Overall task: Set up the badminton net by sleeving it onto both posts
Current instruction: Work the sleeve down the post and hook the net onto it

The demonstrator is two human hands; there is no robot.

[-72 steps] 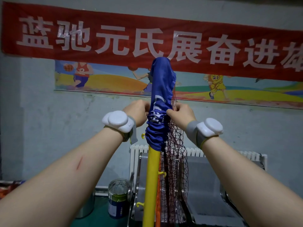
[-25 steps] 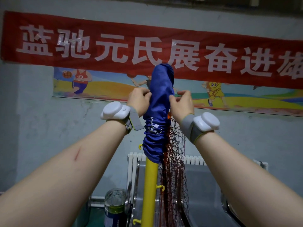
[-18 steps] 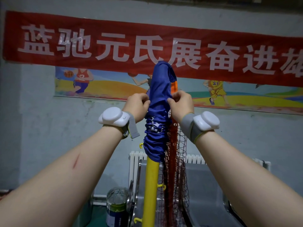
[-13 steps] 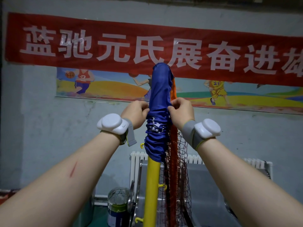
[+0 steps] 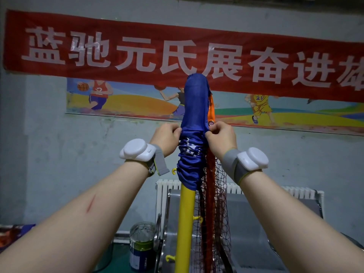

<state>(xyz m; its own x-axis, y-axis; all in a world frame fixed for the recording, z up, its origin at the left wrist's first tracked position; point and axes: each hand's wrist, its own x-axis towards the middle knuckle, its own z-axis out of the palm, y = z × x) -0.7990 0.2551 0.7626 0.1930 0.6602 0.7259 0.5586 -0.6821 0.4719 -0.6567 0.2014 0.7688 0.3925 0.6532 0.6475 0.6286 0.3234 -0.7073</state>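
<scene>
A yellow post [image 5: 185, 223] stands upright in front of me. Its top is covered by the net's blue fabric sleeve [image 5: 194, 119], smooth above my hands and bunched in folds below them. My left hand [image 5: 167, 137] pinches the sleeve on its left side, and my right hand [image 5: 221, 137] pinches it on the right, at the same height. The dark red net mesh [image 5: 214, 213] hangs down gathered beside the post, with an orange band [image 5: 210, 109] and a small metal eyelet just above my right hand.
A metal bench [image 5: 256, 223] and a white radiator [image 5: 295, 192] stand against the wall behind the post. A paint tin [image 5: 141, 247] sits on the floor at lower left. A red banner [image 5: 177, 52] and a sports mural hang on the wall.
Both hands reached up the sleeve, gripped it, and have pulled it downward a little. More folds are bunched beneath my hands.
</scene>
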